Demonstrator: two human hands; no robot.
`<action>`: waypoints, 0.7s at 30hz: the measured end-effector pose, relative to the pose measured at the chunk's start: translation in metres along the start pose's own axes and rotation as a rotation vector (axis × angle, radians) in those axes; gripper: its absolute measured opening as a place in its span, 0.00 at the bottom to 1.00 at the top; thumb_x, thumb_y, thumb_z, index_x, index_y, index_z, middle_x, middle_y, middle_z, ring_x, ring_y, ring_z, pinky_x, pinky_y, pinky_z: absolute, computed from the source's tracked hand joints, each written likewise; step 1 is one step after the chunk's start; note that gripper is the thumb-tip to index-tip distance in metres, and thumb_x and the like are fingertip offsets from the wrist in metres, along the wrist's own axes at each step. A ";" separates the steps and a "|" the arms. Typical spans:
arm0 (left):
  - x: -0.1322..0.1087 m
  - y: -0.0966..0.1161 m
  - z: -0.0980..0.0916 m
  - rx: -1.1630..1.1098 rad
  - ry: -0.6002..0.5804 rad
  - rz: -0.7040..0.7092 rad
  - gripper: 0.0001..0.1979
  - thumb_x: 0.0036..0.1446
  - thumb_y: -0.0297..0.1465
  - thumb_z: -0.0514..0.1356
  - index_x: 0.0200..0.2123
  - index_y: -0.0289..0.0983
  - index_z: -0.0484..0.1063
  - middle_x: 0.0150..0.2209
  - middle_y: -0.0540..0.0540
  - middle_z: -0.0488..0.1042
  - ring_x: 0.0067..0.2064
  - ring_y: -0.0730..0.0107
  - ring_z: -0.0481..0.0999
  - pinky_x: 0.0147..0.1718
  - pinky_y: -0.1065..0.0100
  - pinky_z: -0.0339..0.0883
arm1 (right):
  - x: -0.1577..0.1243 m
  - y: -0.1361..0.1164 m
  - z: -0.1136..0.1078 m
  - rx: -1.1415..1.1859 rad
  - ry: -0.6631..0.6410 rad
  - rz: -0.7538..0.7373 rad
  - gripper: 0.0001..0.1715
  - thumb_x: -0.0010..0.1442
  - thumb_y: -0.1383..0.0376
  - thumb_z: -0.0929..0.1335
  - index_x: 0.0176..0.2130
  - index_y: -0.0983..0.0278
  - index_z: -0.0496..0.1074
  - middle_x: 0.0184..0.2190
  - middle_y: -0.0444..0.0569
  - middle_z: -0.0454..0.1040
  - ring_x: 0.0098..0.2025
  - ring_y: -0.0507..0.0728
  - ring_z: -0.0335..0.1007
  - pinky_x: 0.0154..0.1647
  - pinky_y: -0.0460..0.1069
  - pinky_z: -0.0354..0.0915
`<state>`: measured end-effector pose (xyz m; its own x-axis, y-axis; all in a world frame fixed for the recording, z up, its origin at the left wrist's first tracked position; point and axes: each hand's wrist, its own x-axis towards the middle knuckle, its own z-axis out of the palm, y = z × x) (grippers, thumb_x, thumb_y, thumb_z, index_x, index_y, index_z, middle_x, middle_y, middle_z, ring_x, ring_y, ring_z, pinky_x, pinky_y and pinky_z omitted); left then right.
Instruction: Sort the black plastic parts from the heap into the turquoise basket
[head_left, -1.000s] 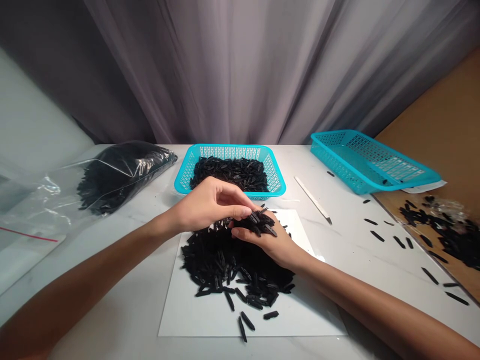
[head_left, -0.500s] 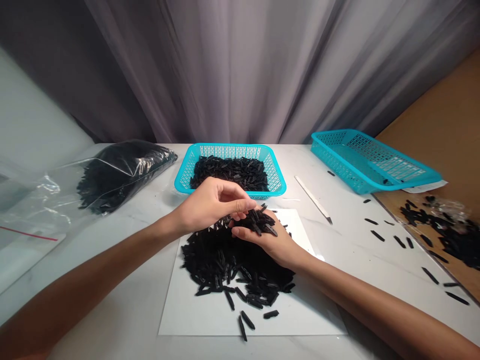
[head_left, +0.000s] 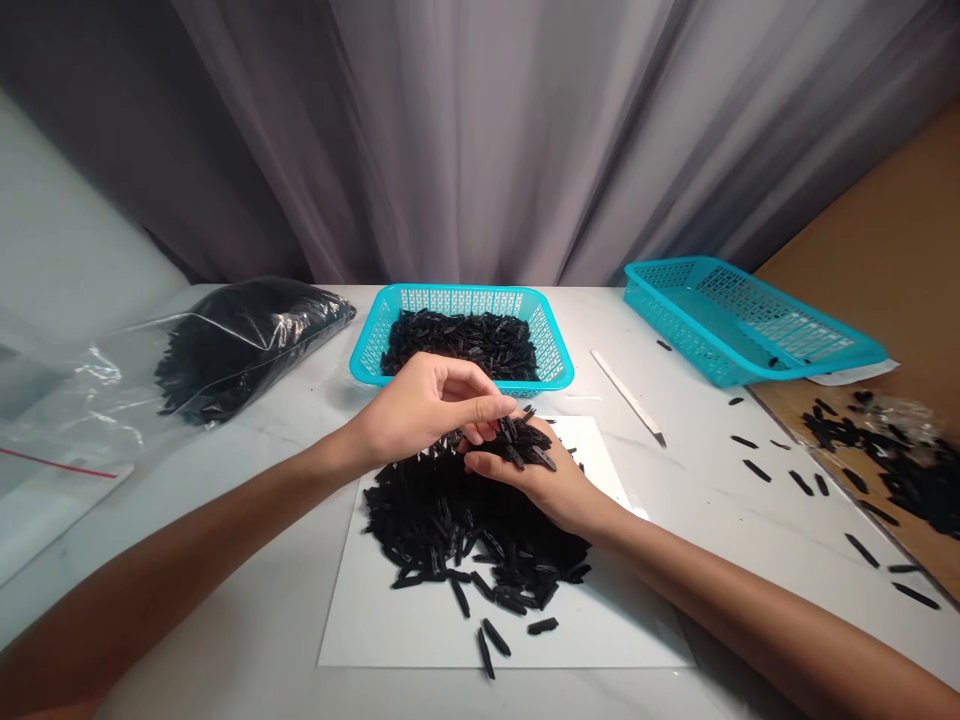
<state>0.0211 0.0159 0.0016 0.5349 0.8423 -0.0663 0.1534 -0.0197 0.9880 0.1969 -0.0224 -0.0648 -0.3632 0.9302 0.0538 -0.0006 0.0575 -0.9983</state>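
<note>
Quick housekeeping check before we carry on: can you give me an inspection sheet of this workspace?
Surface: white marble-look table with a white sheet on it.
Work pieces: pile of small black pieces on the sheet; a handful in the right palm.
Hands: right hand cupped palm up under the handful; left hand above it, fingers at the pieces.
Clutter: two turquoise baskets, the nearer one filled with pieces; full plastic bag; white strip; loose pieces.
Cables: nothing seen.
Surroundings: grey curtain; cardboard at right.
</note>
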 end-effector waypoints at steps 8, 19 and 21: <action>0.000 -0.007 -0.002 0.234 0.054 0.066 0.12 0.54 0.38 0.70 0.33 0.35 0.78 0.30 0.47 0.81 0.28 0.71 0.80 0.26 0.74 0.72 | 0.000 -0.003 0.000 0.009 -0.032 -0.015 0.12 0.58 0.60 0.76 0.40 0.62 0.75 0.39 0.45 0.77 0.43 0.57 0.72 0.48 0.52 0.66; 0.003 -0.001 -0.004 -0.097 0.015 0.019 0.13 0.50 0.36 0.73 0.32 0.33 0.77 0.26 0.49 0.79 0.26 0.77 0.77 0.28 0.76 0.74 | 0.001 -0.007 0.000 -0.030 -0.014 -0.013 0.12 0.57 0.59 0.75 0.37 0.62 0.73 0.34 0.43 0.74 0.37 0.55 0.69 0.42 0.51 0.65; 0.002 0.000 -0.004 -0.161 0.007 0.003 0.13 0.49 0.34 0.74 0.32 0.33 0.77 0.27 0.49 0.80 0.27 0.77 0.77 0.28 0.77 0.74 | 0.000 -0.007 0.000 -0.027 0.000 -0.007 0.13 0.56 0.59 0.76 0.36 0.62 0.72 0.33 0.42 0.72 0.36 0.55 0.68 0.42 0.50 0.65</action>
<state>0.0193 0.0196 0.0017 0.5295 0.8460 -0.0632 0.0168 0.0640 0.9978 0.1965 -0.0226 -0.0577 -0.3634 0.9297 0.0605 0.0225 0.0737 -0.9970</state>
